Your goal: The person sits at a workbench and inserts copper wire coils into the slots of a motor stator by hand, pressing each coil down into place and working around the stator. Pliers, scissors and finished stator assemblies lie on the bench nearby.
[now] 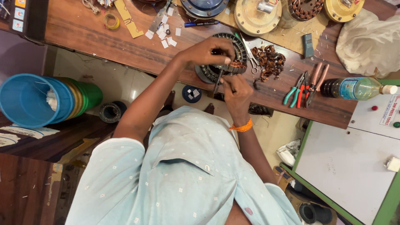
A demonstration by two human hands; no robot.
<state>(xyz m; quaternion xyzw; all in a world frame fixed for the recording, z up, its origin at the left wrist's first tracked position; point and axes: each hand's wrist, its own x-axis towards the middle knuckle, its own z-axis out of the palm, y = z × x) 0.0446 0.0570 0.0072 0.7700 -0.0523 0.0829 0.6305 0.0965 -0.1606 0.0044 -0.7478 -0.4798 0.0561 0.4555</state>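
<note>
Your left hand point(206, 52) grips the round stator point(221, 60) rim, fingers closed. Your right hand point(235, 89), just below, pinches a thin dark tool point(217, 83). Hold the stator steady; keep the tool straight.

Single head-worn view, looking steeply down over the person's shirt front onto the bench point(104, 37), which crosses the top of the frame. The two hands' grip on the stator ring point(221, 62) sits slightly above centre, at close working range. Beyond the grip lie the bench's far items; nearer than it, the floor and the person's torso.
</note>
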